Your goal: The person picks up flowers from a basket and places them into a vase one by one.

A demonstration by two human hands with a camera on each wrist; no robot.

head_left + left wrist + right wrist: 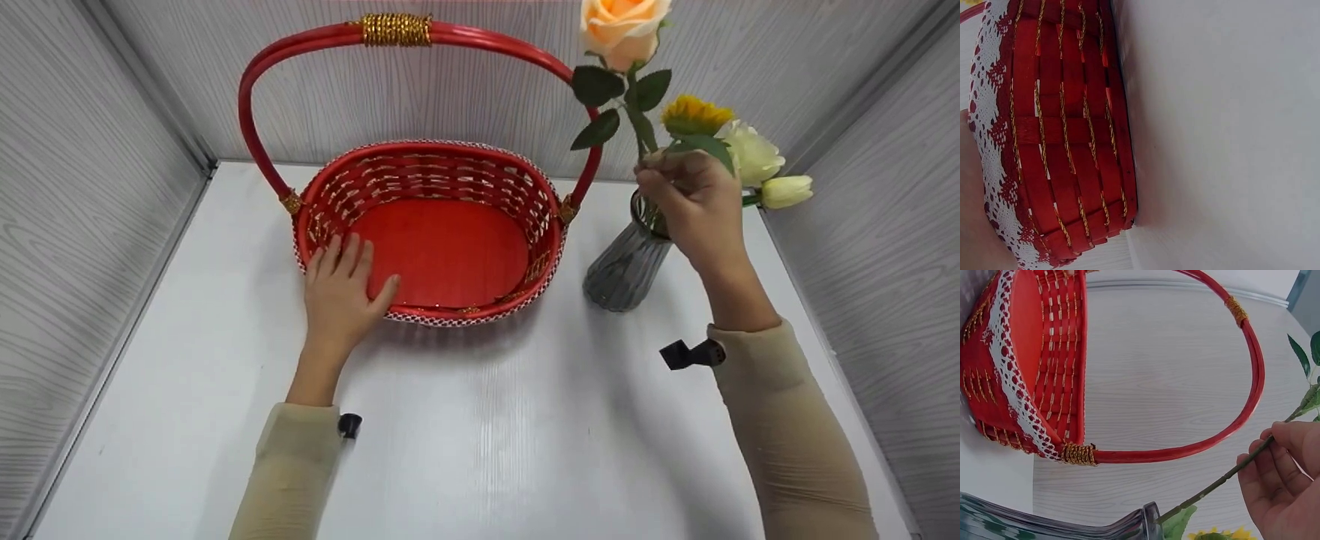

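Note:
My left hand (337, 296) rests on the front-left rim of a red woven basket (442, 255), its fingers spread and reaching inside. In the left wrist view, part of that hand (979, 208) lies against the white lace trim. Over a grey glass vase (628, 270), my right hand (701, 202) pinches the green stem of a peach rose (624, 34). The right wrist view shows thumb and fingertips of this hand (1283, 475) on the stem (1224, 478), whose lower end still reaches into the vase mouth. The basket's red floor is bare.
The basket's tall red handle (491, 41) arches upward, with gold cord at its top. Behind my right hand, a yellow sunflower (696, 116), a white rose (752, 154) and a pale tulip (787, 191) lean outward. Grey wood-grain panels (480, 97) enclose the white table (480, 427).

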